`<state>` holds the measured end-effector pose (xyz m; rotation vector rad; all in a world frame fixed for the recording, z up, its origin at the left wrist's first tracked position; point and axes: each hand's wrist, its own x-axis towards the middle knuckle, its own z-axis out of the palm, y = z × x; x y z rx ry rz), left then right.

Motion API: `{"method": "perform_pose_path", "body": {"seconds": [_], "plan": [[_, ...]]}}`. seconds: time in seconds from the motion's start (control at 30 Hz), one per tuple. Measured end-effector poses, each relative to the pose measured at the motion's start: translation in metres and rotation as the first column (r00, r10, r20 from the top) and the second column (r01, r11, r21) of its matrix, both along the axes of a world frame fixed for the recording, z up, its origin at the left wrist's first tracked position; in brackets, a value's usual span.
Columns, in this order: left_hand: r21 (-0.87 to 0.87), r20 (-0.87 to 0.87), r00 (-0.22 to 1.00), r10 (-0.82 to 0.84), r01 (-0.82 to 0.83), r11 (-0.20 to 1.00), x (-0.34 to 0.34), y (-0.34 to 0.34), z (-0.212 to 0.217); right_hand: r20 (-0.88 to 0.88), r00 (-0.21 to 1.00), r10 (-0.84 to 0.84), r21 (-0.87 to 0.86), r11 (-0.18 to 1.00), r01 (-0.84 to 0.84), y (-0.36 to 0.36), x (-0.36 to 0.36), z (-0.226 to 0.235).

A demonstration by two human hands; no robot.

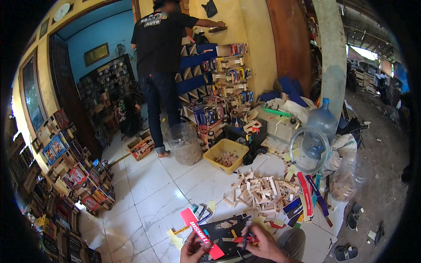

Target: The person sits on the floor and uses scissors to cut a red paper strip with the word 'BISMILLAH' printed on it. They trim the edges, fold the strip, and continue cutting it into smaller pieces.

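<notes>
My left hand (192, 250) grips a long flat red strip (190, 218) with white lettering near its lower end. The strip slants up and left over a dark work board (224, 225) scattered with scraps. My right hand (265, 245) is closed around a slim dark-handled tool (246, 236), whose exact kind I cannot make out. Close to its fingers lie a small red piece and a pale, narrow piece. Beyond the board is a heap of small wooden blocks (258, 193). Coloured strips (305, 197) lie to the right of the heap.
A person (160, 52) stands at a stack of toy-like wooden trucks (226, 83). A yellow tub (226, 155) of wood pieces and a clear plastic container (184, 144) stand on the tiles. More stacked trucks (74, 171) line the left; a blue water jug (321, 122) is at right.
</notes>
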<state>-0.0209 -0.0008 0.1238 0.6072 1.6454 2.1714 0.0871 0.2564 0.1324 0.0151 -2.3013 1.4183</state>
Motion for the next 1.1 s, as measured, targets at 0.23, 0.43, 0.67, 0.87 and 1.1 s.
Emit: {"method": "perform_pose_path", "body": {"seconds": [0.23, 0.43, 0.67, 0.87, 1.1], "plan": [[-0.07, 0.182, 0.976, 0.12, -0.109, 0.992, 0.0, -0.002, 0.006, 0.324, 0.61, 0.723, -0.946, 0.232, 0.227, 0.025, -0.033, -0.01], [-0.132, 0.178, 0.983, 0.053, -0.03, 0.991, 0.01, -0.002, 0.014, 0.052, 0.868, 0.494, -0.893, 0.412, -0.181, 0.001, -0.017, 0.002], [-0.183, 0.121, 0.99, -0.079, 0.1, 0.978, 0.011, 0.002, 0.012, 0.089, 0.931, 0.354, -0.633, 0.742, -0.222, -0.019, -0.039, 0.033], [-0.25, 0.102, 0.98, -0.171, 0.192, 0.949, 0.011, 0.003, 0.023, 0.114, 0.969, 0.217, -0.578, 0.809, -0.113, -0.022, -0.051, 0.035], [-0.407, -0.058, 0.974, -0.22, 0.178, 0.896, 0.01, 0.002, 0.023, 0.201, 0.956, 0.212, -0.496, 0.864, -0.088, -0.013, -0.053, 0.018]]}}
